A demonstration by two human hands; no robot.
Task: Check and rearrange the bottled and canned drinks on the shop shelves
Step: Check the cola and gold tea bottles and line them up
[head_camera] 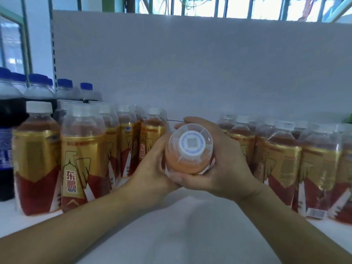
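Bottle (189, 149) | gripped: left hand (152, 168), right hand (224, 168) | flanked: shelf bottles (82, 159)

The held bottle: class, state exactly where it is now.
Head view, centre: the held bottle, cap toward the camera, is gripped by the left hand and right hand, between the left bottle group and right bottle group.

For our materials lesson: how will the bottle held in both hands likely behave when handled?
The held bottle looks full of liquid, so probably heavy for its size. Its round body would likely roll if laid on the shelf. Clear plastic probably dents rather than breaks.
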